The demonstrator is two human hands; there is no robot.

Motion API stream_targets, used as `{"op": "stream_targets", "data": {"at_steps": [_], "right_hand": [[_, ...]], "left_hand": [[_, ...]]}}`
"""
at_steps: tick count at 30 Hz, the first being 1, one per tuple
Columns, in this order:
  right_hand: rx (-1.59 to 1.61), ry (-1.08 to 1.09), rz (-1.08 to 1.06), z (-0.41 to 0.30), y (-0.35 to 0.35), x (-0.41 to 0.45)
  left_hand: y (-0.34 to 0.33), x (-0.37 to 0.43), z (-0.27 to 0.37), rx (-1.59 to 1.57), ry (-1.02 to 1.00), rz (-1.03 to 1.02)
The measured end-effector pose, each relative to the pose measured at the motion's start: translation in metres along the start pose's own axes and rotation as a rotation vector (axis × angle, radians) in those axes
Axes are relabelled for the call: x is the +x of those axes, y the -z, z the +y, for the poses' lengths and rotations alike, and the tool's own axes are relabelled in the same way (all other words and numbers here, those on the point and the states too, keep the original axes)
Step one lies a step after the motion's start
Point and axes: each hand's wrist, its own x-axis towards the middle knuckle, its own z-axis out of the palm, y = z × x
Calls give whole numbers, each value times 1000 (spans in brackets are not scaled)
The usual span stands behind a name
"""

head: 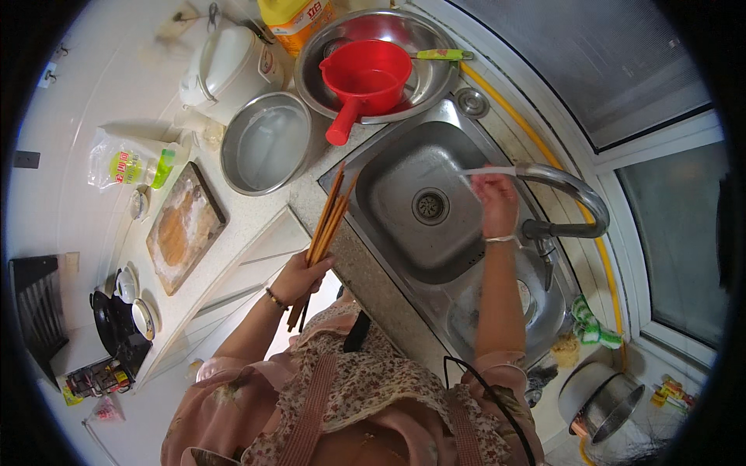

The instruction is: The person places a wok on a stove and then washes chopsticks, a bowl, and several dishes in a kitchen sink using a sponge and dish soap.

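My left hand (299, 278) grips a bundle of wooden chopsticks (328, 227) near their lower ends, over the counter's front edge and left of the sink. The bundle points up and slightly right, its tips fanned apart. My right hand (496, 204) is above the right side of the stainless steel sink basin (384, 239), at the mouth of the metal faucet (583, 195). A stream of water (486, 170) runs from the spout by its fingers. Those fingers are blurred, and I see no object in them. The basin's drain strainer (431, 205) is uncovered.
A red plastic ladle (368, 73) lies in a large steel bowl (315, 87) behind the sink. Left of it stands a steel pot (265, 145) with cloudy liquid. A floury cutting board (185, 227) rests farther left. A smaller basin (460, 309) and striped cloth (594, 326) are at right.
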Motion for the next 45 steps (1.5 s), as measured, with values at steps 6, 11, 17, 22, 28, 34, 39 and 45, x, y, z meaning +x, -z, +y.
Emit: {"op": "stream_targets", "data": {"at_steps": [6,11,17,22,28,34,39,45], "right_hand": [[199,318,-67,-113,-36,-25],[40,173,-68,-109,-27,-88],[-188,26,152,-102,-26,-143],[255,-248,365,-71,-51,-149],[809,-133,309,-43,-51,-129],[780,8,639,-36,-71,-109],[805,-19,780,-43,-82,-105],[329,-370,522,1,-72,-137]], "left_hand": [[-35,41,35,-126,64,-244],[-79,74,59,-181,182,-377],[-81,94,51,-207,193,-510],[-70,91,48,-199,263,-502],[-41,94,42,-253,251,-559],[-19,92,41,-213,224,-547],[-7,95,38,-155,227,-581],[-41,94,25,44,294,-786]]}}
